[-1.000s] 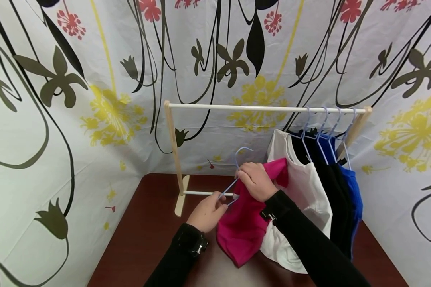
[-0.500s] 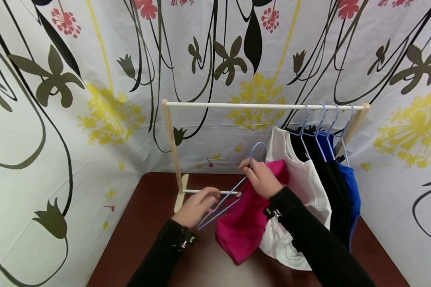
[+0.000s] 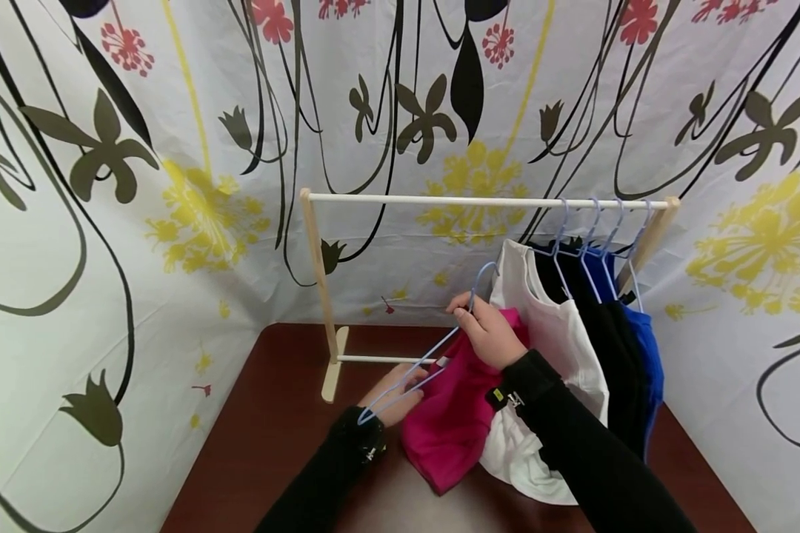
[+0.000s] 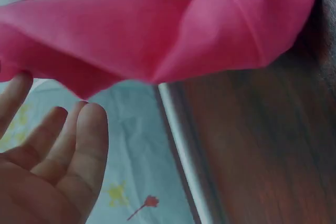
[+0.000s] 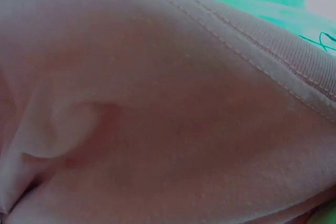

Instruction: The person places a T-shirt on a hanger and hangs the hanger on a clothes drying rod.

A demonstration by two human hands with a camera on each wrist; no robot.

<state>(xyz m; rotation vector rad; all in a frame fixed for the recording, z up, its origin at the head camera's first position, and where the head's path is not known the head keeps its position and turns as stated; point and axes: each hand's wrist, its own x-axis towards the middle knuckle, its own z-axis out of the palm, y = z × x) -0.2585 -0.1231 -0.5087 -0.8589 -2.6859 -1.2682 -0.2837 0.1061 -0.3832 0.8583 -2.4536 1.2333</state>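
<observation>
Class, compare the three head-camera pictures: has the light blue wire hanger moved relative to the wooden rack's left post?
Yes. The light blue wire hanger has shifted right, away from the wooden rack's left post; its hook sits higher.

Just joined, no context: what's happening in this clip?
A person is working a light blue hanger and a pink garment at a small wooden clothes rack on a dark table. The right hand grips the hanger near its hook, with the pink fabric beneath it. The left hand sits open at the hanger's lower end, beside the fabric. White, black and blue garments hang on the rail's right end.
</observation>
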